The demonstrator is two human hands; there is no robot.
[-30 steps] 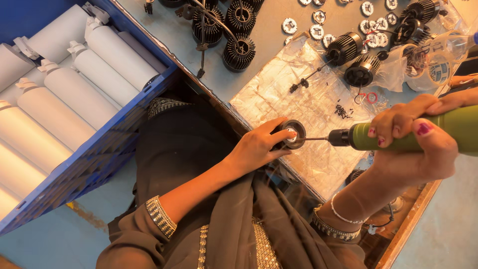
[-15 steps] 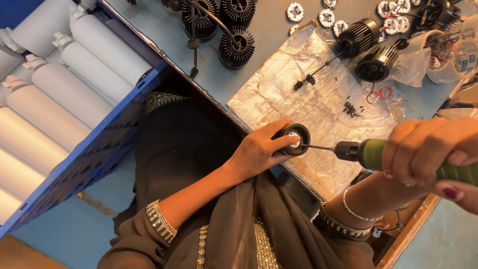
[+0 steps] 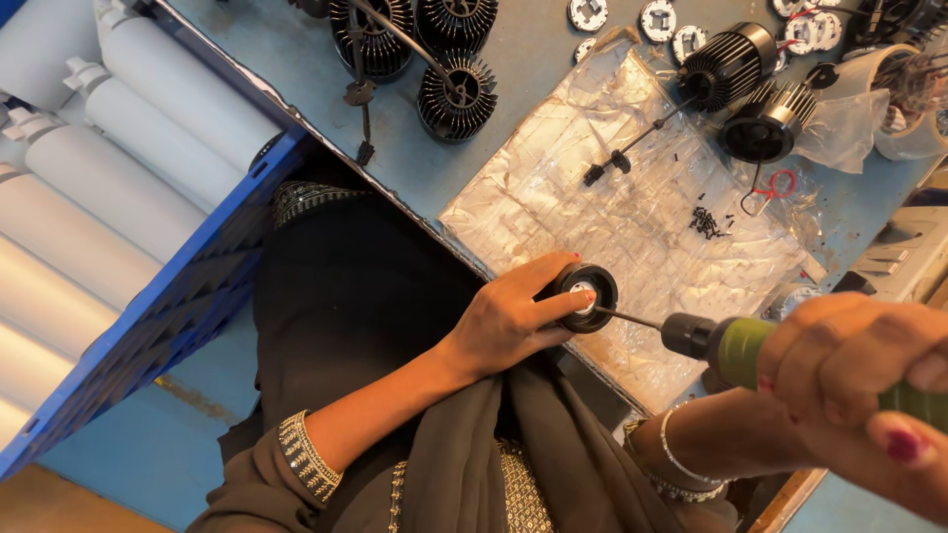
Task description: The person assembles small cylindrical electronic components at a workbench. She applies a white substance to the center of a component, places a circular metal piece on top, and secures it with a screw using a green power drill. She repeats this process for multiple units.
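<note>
Driving screw: left hand [image 3: 509,321] gripped black round housing [image 3: 585,296]; right hand [image 3: 859,360] clenched green screwdriver [image 3: 736,345], bit seated; loose screws [image 3: 706,221] remained on worktop [image 3: 533,59].

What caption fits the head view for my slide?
Left hand steadies a black round housing while the right hand drives a green screwdriver into it.

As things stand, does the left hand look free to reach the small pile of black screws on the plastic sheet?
Probably not right away: the left hand is gripping the round black housing that the green screwdriver is working on. The path to the screws across the plastic sheet itself looks open.
</note>
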